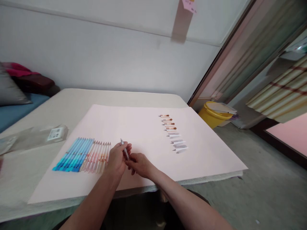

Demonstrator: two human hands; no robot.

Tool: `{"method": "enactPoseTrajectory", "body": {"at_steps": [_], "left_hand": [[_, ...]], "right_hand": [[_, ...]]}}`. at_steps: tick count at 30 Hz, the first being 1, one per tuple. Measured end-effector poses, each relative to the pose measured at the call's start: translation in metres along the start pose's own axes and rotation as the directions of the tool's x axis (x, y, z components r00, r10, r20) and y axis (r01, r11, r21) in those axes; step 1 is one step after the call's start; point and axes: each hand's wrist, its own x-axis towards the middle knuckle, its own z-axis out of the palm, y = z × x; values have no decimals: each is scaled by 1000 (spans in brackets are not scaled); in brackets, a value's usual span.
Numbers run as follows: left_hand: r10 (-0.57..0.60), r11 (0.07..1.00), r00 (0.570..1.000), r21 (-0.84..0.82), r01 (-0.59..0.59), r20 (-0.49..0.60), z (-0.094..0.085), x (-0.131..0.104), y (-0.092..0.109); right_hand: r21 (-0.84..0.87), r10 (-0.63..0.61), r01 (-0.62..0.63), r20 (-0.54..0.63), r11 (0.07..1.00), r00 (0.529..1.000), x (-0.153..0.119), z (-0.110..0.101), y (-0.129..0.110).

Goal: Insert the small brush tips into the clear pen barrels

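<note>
Head view: two bare hands at a slim, silver-grey pen [124,150]

Both hands are above the near edge of a large, pale pink, flat sheet [144,127], which lies on a cream-white covered bench [79,95]. The left hand [117,157] is closed around the barrel of the pen, its narrow tip pointing up and away from the person. The right hand [141,164] has its thumb and fingers drawn together on the near end of the same pen. To the left of the hands, on the sheet, lie two adjoining groups in parallel: bright blue, slender pens [74,155] and, beside them, pale pink-and-clear, slender pens [98,157], the latter close to the left forearm. To the right, well apart from the hands, a column of small pieces runs away from the person: translucent grey, slender pieces [180,147] at the near end, brown-ended, slender pieces [168,124] at the far end. At far left, a clear plastic bag with a white label [54,134] lies on the bench, partly beside the sheet. Beyond the bench at right stands a yellow plastic bin [211,115].
</note>
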Motion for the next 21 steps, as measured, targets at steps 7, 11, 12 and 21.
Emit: {"method": "enactPoseTrajectory", "body": {"at_steps": [7,11,12,21], "left_hand": [[-4,1000,1000,7,4,-4,2,-2,1],[1,1000,1000,2,-1,-2,2,-2,0],[0,1000,1000,1,0,1,1,-2,0],[-2,1000,1000,2,2,2,0,0,-1]], "right_hand": [[16,2,-2,0,1000,1000,1,0,2],[17,-4,4,-5,1000,1000,1,1,4],[18,-5,5,-5,1000,1000,1,1,4],[-9,-35,35,-9,999,999,2,0,6]]}}
